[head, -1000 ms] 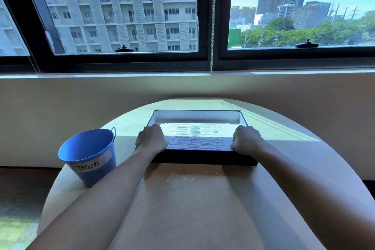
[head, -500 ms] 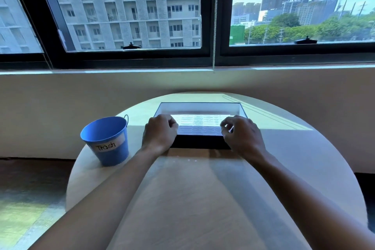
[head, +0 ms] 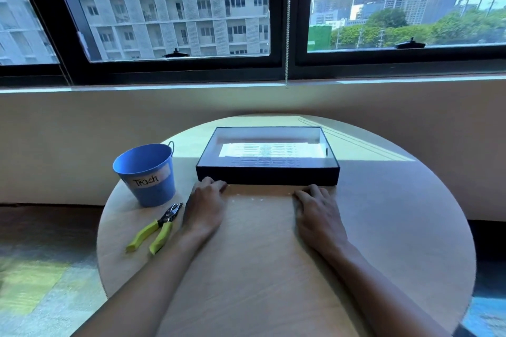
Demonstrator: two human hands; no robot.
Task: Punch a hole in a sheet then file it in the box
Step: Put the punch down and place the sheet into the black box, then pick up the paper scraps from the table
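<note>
Left hand [head: 205,208] and right hand [head: 317,213] flat on the table [head: 388,216] (fingers relaxed, empty) by the box [head: 267,175], sheet [head: 269,151] inside

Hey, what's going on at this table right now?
Both hands lie on the round table, holding nothing: the left hand and the right hand just in front of the black box, where a printed sheet lies inside. The hole punch lies untouched beside the blue Trash bucket.
</note>
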